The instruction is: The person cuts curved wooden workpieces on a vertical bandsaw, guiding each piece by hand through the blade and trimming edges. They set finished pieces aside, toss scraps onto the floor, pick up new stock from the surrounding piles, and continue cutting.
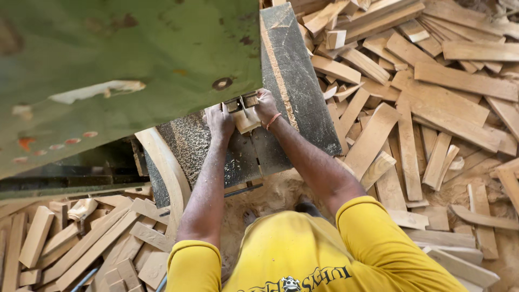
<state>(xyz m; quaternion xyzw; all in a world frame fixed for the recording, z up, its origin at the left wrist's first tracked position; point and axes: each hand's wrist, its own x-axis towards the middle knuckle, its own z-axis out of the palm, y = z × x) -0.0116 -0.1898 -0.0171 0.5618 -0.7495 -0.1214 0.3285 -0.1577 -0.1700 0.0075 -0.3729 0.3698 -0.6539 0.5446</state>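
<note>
A: Entry, head view. Nearest the camera: yellow shirt [303,259], both bare forearms stretched forward. What do the hands have?

B: Left hand [219,120] is curled, fingers bent down over the near-left edge of a small pale wood block [246,120]. Right hand [266,105] is closed on the block's right side, an orange band [273,120] on that wrist. The block sits between the two hands, touching both, gripped from either side.

A: Surface under the hands?

B: A dark metal machine table [294,92], dusted with sawdust. A slot runs through it just on the near side of the hands. The block rests on this table, directly under the fingertips.

A: Just beyond the hands?

B: A small metal guide or blade housing [240,101] at the far edge of the block, touching or almost touching it; cannot tell which. Over it, above and left of the left hand, the big green machine housing [124,65] overhangs.

A: Left of the left arm?

B: A curved wood piece [170,170] leans by the table edge. Below it, a pile of cut offcuts [81,243] on the floor.

A: Right of the right arm?

B: A broad heap of flat wood planks [432,108], reaching well beyond the hand to the frame's far edge. Sawdust [273,194] lies on the floor between the arms.
</note>
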